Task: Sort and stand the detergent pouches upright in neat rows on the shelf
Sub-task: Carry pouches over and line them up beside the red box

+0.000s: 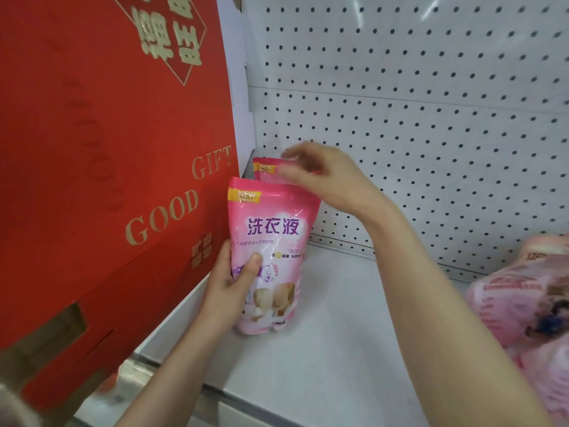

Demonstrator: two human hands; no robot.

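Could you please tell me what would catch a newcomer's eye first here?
The red gift box fills the left side. Beside it a pink detergent pouch stands upright on the white shelf, gripped low by the left hand, while the blurred right hand reaches over a second pouch behind it.

- Left hand, right hand: both bare.
- Left forearm, right forearm: slim, uncovered all the way to the frame edge.
- Left thumb: nail short, plain.
- Right fingertips: blurred, detail unreadable.
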